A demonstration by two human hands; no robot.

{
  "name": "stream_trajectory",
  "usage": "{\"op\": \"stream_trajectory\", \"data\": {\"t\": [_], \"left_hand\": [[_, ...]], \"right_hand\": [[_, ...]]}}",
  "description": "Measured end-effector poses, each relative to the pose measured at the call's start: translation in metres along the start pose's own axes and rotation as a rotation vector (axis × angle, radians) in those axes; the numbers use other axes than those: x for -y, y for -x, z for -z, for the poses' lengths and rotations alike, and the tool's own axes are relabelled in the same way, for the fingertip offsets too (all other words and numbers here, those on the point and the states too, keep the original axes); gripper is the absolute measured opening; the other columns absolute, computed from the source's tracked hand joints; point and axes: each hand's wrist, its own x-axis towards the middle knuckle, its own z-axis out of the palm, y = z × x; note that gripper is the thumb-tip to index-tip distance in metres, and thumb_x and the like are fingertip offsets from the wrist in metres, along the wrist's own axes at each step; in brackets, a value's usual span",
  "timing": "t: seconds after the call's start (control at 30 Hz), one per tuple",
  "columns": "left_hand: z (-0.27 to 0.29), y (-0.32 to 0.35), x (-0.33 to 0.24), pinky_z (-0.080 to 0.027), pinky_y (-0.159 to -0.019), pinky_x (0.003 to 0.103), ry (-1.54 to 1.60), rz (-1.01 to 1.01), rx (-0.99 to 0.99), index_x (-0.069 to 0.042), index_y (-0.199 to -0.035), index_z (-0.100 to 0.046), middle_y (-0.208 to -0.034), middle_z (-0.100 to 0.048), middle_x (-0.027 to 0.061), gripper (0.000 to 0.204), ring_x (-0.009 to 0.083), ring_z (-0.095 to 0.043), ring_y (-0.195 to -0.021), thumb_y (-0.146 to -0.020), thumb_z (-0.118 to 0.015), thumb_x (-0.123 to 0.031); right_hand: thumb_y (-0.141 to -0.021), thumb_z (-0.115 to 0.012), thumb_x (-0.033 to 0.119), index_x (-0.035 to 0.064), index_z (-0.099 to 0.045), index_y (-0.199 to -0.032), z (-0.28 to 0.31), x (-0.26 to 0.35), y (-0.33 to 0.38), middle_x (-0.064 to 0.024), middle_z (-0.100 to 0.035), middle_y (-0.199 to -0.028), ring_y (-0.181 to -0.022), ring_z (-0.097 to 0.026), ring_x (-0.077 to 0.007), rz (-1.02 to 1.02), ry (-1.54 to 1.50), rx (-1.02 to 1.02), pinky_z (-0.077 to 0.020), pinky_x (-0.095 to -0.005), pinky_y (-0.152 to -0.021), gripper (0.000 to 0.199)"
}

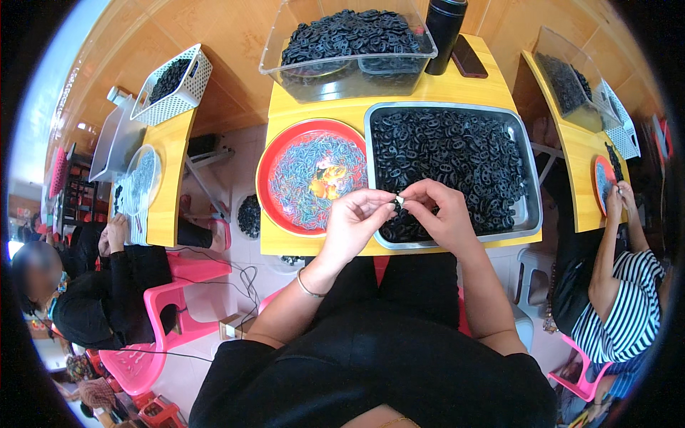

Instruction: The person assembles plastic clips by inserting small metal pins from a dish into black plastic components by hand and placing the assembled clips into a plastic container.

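You pinch a small pale piece point(399, 202) between the fingertips of your left hand point(354, 222) and right hand point(442, 212), just above the near edge of a metal tray point(531, 207) heaped with black rings point(457, 153). The tray sits on a yellow tabletop point(314, 110) — beside a round red tray point(265, 187) of thin coloured strips. Behind stand a clear bin point(275, 60), a dark flask point(444, 32) and a phone point(469, 57); pink plastic chairs point(160, 303) flank you.

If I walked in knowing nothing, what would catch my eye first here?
Probably the metal tray heaped with small black pieces on the yellow table, with a bright red plate of colourful bits to its left. Just in front, the left hand and right hand pinch one tiny piece between their fingertips. Behind stands a clear bin of more black pieces.
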Motion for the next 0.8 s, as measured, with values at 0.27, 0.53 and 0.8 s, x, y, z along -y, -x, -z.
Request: {"op": "stream_trajectory", "data": {"t": [0.27, 0.53, 0.8], "left_hand": [[-0.008, 0.002, 0.005, -0.048, -0.067, 0.019, -0.042, -0.066, -0.056, 0.003, -0.094, -0.059, -0.082, -0.062, 0.0053, 0.014, 0.007, -0.059, -0.074, -0.08, -0.057, 0.005], [-0.011, -0.001, 0.005, -0.048, -0.069, 0.02, -0.096, -0.081, -0.06, 0.002, -0.095, -0.058, -0.083, -0.062, 0.0055, 0.015, 0.0077, -0.059, -0.075, -0.08, -0.056, 0.006], [-0.011, -0.004, 0.006, -0.049, -0.07, 0.02, 0.067, -0.054, -0.058, 0.002, -0.095, -0.057, -0.085, -0.062, 0.0059, 0.014, 0.0101, -0.06, -0.079, -0.082, -0.054, 0.005]], "right_hand": [[-0.078, -0.059, 0.009, 0.0017, -0.055, -0.078, -0.005, 0.002, -0.001, -0.0103, -0.055, -0.071, -0.061, -0.055, -0.0238, 0.125, 0.255, -0.037, -0.0425, -0.0302, -0.055, 0.009], [-0.081, -0.056, 0.009, 0.0007, -0.055, -0.082, -0.006, -0.002, 0.0, -0.0077, -0.055, -0.07, -0.061, -0.056, -0.0173, 0.043, 0.122, -0.06, -0.0427, -0.0271, -0.055, 0.008], [-0.081, -0.057, 0.005, 0.0011, -0.057, -0.089, -0.002, -0.005, 0.0, -0.0026, -0.058, -0.073, -0.062, -0.053, -0.0067, -0.048, -0.11, -0.061, -0.0428, -0.0211, -0.055, 0.009]]}}
